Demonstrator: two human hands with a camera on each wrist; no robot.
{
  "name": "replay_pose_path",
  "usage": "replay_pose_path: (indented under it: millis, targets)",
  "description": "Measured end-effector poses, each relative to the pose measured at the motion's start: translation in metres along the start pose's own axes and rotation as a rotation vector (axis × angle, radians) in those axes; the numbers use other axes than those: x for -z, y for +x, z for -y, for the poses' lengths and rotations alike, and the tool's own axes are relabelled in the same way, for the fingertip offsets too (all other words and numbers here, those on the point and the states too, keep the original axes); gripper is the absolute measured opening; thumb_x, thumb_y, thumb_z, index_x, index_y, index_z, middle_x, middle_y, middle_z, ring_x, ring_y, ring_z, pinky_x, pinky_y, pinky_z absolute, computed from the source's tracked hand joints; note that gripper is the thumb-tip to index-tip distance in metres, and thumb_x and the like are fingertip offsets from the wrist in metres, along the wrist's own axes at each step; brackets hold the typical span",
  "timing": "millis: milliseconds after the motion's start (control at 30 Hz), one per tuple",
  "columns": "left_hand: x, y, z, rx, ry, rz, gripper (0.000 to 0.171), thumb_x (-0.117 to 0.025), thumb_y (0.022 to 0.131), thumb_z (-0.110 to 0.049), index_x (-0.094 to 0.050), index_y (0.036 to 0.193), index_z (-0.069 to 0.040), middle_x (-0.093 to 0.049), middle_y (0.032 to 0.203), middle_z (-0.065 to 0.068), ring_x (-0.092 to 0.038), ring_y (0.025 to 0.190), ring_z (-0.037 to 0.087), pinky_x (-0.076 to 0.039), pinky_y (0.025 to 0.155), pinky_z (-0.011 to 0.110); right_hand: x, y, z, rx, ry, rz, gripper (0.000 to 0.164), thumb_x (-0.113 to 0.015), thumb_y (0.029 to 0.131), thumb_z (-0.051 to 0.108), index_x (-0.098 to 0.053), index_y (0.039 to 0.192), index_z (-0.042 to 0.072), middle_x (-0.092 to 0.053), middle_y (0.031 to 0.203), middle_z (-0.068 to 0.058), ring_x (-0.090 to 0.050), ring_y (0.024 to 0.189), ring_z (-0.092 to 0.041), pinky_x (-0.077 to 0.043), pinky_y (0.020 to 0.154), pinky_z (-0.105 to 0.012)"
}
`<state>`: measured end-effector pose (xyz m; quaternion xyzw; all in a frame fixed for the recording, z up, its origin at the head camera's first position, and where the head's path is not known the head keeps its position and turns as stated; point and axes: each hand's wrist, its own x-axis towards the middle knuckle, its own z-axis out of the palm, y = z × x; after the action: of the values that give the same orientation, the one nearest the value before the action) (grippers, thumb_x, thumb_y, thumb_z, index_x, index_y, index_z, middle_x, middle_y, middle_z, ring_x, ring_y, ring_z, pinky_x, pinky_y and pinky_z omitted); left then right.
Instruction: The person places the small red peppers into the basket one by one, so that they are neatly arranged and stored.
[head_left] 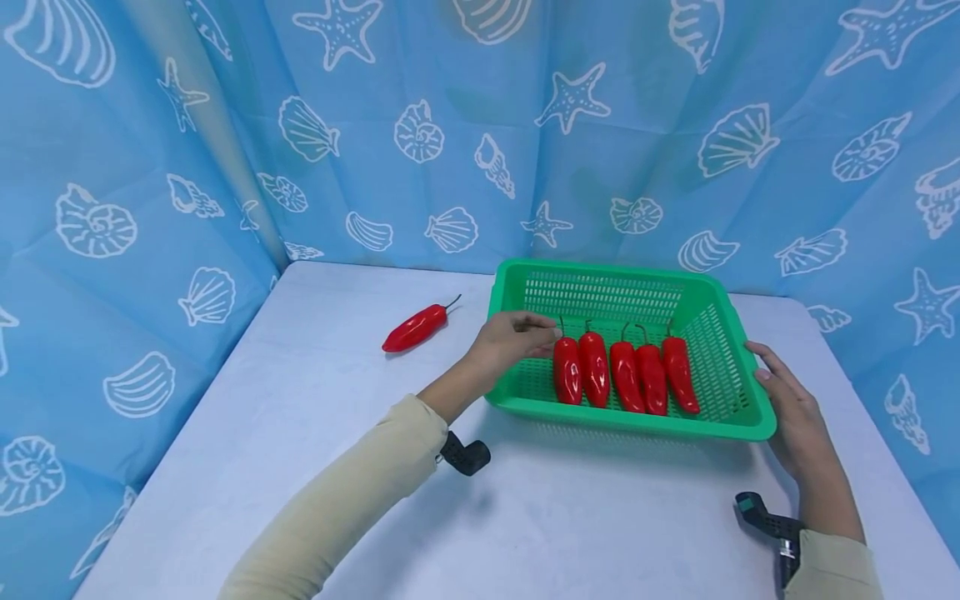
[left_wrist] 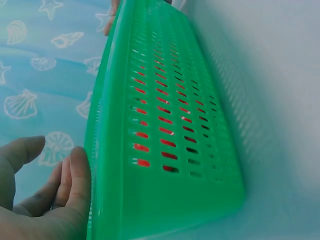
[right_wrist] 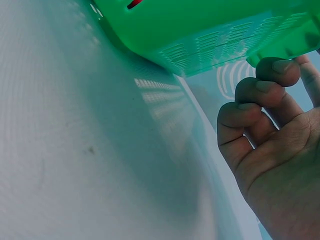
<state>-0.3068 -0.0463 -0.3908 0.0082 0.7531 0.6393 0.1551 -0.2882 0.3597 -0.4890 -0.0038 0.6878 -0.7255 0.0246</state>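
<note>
Several red chili peppers (head_left: 626, 375) lie side by side in a green plastic basket (head_left: 637, 427), their stems toward the far side. My left hand (head_left: 512, 340) reaches over the basket's left rim, fingertips beside the stem of the leftmost pepper. In the left wrist view that hand (left_wrist: 55, 185) has thumb and fingers apart, with nothing seen between them. At the basket's right end, my right hand (head_left: 793, 412) grips the rim. The right wrist view shows its fingers (right_wrist: 245, 117) curled beneath the rim. Another red chili pepper (head_left: 416, 327) lies on the table left of the basket.
The white table (head_left: 285, 400) runs under the basket and both arms. Behind and at both sides hangs a blue curtain (head_left: 420, 75) with white shells and starfish. A black wrist camera mount (head_left: 465, 455) sits below the left wrist, another (head_left: 768, 517) by the right.
</note>
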Motion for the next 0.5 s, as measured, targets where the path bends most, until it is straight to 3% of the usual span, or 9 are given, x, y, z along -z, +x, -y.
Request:
replay_pose_path:
  millis: [167,367,500]
  targets:
    - [0.011,-0.005,0.001,0.005,-0.020,-0.016,0.030,-0.072,0.093,-0.029,-0.068,0.119,-0.013,-0.071,0.108,0.001,-0.071,0.095,0.016,-0.053,0.096,0.036,-0.003,-0.001,0.002,0.001,0.012,0.007,0.047,-0.052,0.105,0.032,-0.043,0.151,0.032,-0.058,0.122,0.012,-0.069,0.089,-0.003,-0.058,0.070,-0.021]
    - [0.027,-0.007,0.003,-0.007,-0.048,-0.021,0.035,-0.071,0.094,-0.028,-0.065,0.124,-0.011,-0.068,0.116,0.004,-0.069,0.105,0.021,-0.051,0.099,0.038,-0.002,-0.001,0.002,-0.020,0.022,0.009,0.046,-0.051,0.105,0.033,-0.043,0.151,0.033,-0.057,0.124,0.013,-0.069,0.091,-0.003,-0.058,0.070,-0.022]
    - [0.040,-0.008,0.006,0.000,-0.050,-0.059,0.042,-0.075,0.091,-0.027,-0.062,0.128,-0.012,-0.065,0.119,0.004,-0.068,0.105,0.020,-0.052,0.098,0.036,-0.001,0.000,0.001,-0.022,0.020,0.007,0.046,-0.050,0.106,0.033,-0.043,0.151,0.033,-0.056,0.125,0.013,-0.069,0.091,-0.003,-0.058,0.070,-0.022]
